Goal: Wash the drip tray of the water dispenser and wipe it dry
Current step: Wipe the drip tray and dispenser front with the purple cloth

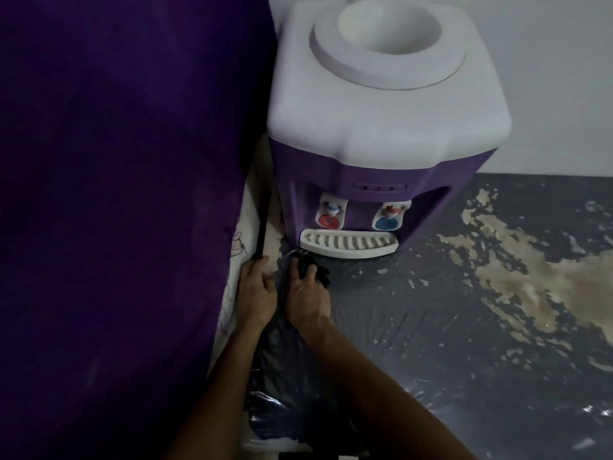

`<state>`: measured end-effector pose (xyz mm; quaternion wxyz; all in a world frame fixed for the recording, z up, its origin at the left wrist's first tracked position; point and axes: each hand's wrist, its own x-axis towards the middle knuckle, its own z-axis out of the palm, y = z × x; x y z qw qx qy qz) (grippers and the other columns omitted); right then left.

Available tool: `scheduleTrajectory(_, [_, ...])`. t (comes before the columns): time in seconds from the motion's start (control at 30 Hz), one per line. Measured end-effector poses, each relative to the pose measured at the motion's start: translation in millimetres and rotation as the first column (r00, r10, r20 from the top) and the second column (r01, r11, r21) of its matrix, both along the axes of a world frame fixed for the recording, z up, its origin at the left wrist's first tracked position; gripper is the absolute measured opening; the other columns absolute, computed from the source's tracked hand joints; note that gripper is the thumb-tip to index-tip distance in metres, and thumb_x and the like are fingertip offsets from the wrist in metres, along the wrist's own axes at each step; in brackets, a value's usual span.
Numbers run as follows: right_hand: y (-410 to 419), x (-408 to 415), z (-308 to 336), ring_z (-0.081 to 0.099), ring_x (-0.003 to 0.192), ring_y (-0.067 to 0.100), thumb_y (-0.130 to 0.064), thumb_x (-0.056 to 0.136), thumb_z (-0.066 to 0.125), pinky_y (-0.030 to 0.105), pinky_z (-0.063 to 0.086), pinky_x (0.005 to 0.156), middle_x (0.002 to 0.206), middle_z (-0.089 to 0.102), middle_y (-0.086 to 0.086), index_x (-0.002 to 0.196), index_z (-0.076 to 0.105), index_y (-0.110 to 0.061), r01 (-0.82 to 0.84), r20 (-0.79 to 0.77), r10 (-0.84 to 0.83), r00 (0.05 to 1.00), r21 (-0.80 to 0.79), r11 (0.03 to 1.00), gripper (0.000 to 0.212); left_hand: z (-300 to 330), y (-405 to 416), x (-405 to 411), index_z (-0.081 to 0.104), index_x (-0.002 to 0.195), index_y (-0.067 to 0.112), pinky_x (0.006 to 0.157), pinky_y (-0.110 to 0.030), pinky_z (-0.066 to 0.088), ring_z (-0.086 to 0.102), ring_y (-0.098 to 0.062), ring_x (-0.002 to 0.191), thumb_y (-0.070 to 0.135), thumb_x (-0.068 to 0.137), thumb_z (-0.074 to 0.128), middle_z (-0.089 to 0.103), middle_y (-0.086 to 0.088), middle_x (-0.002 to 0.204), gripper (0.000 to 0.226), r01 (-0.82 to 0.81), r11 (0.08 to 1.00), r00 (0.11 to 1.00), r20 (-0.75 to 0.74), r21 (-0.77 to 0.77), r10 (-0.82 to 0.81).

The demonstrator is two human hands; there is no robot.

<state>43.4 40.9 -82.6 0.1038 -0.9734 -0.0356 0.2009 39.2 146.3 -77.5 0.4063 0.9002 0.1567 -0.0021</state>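
Low in the frame's centre, my left hand (257, 288) pinches a thin black strap (263, 227), while my right hand (306, 293) curls around something dark (316, 272) I cannot identify. Just above, the white drip tray (348, 244) sits in the purple water dispenser (374, 134).

Right hand (306, 298) fingertips hidden — buried in black plastic (292, 360).

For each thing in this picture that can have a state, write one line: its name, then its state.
Drip tray: still fitted at the dispenser's base.
Dispenser: upright, no bottle on top.
Taps: not pressed.
Left hand: grips a black strap.
Right hand: fingers curled on something dark; what it is cannot be told.
Black plastic sheet: crumpled under the hands.
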Motion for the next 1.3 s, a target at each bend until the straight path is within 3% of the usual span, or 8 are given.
scheduleTrajectory(0.27, [-24,5,13,0.062,0.105,0.043,-0.032,0.102,0.039,0.047,0.051,0.086,0.149,0.029,0.018,0.157,0.011,-0.036,-0.153,0.035,0.149,0.988,0.223,0.963,0.062,6,2,0,0.05,0.139,0.01,0.111,-0.029,0.037,0.045,-0.018,0.133,-0.002,0.096,0.035,0.048,-0.005,0.145,0.047,-0.04,0.997,0.998,0.053,-0.064,0.044])
scheduleTrajectory(0.4, [-53,-3,26,0.064,0.099,0.041,-0.034,0.103,0.039,0.048,0.054,0.083,0.143,0.037,0.014,0.157,0.012,-0.039,-0.072,0.15,0.012,0.989,0.404,0.912,0.061,9,-7,-5,0.062,0.12,0.014,0.094,-0.029,0.05,0.061,-0.015,0.106,-0.001,0.093,0.042,0.066,-0.003,0.117,0.036,-0.081,0.995,0.984,0.156,-0.05,0.088])
scheduleTrajectory(0.5, [-78,-8,34,0.059,0.113,0.037,-0.033,0.101,0.044,0.048,0.052,0.09,0.145,0.038,0.009,0.157,0.013,-0.037,-0.041,0.167,-0.061,0.984,0.544,0.838,0.064,13,-27,-6,0.066,0.105,0.019,0.086,-0.04,0.056,0.068,-0.017,0.091,0.016,0.096,0.049,0.072,-0.001,0.097,0.02,-0.077,0.985,0.997,0.002,-0.156,0.079])
scheduleTrajectory(0.63, [-112,-15,43,0.052,0.128,0.031,-0.033,0.1,0.048,0.048,0.048,0.099,0.151,0.037,0.005,0.157,0.015,-0.036,-0.06,0.196,-0.08,0.977,0.619,0.783,0.066,32,-76,-4,0.067,0.105,0.026,0.071,-0.03,0.06,0.072,-0.014,0.086,0.056,0.095,0.045,0.074,0.003,0.092,0.038,-0.067,0.831,0.939,-0.317,-0.553,-0.136])
scheduleTrajectory(0.8, [-166,-20,52,0.043,0.137,0.014,-0.04,0.097,0.056,0.028,0.039,0.109,0.154,0.039,-0.001,0.155,0.024,-0.031,0.01,0.177,-0.2,0.964,0.723,0.691,0.067,53,-129,-9,0.064,0.109,0.038,0.062,-0.02,0.056,0.074,-0.009,0.086,0.048,0.092,0.057,0.076,0.012,0.094,0.022,-0.097,0.64,0.941,-0.28,-0.762,-0.19])
scheduleTrajectory(0.93, [-215,-19,64,0.055,0.124,0.013,-0.042,0.09,0.067,0.03,0.048,0.102,0.139,0.054,0.002,0.15,0.033,-0.027,0.221,-0.027,-0.368,0.929,0.839,0.497,0.071,66,-169,-6,0.064,0.115,0.029,0.064,-0.025,0.057,0.074,-0.014,0.087,0.041,0.094,0.057,0.077,0.004,0.098,0.025,-0.082,0.588,0.94,-0.259,-0.805,-0.223])
scheduleTrajectory(1.1, [-273,-6,84,0.067,0.109,0.017,-0.049,0.087,0.069,0.031,0.055,0.096,0.129,0.065,0.007,0.131,0.053,-0.016,0.553,-0.475,-0.305,0.826,0.787,0.272,0.058,75,-219,0,0.061,0.123,0.027,0.069,-0.027,0.057,0.07,-0.018,0.1,0.037,0.098,0.053,0.073,0.0,0.113,0.028,-0.035,0.561,0.945,-0.211,-0.827,-0.251])
scheduleTrajectory(1.3, [-331,1,99,0.07,0.101,0.024,-0.033,0.095,0.063,0.033,0.058,0.087,0.112,0.074,0.015,0.118,0.069,-0.001,0.622,-0.615,-0.173,0.769,0.783,-0.018,0.04,76,-263,14,0.064,0.119,0.022,0.082,-0.038,0.057,0.066,-0.021,0.095,0.03,0.1,0.051,0.072,-0.006,0.109,0.025,-0.096,0.54,0.946,-0.245,-0.836,-0.211])
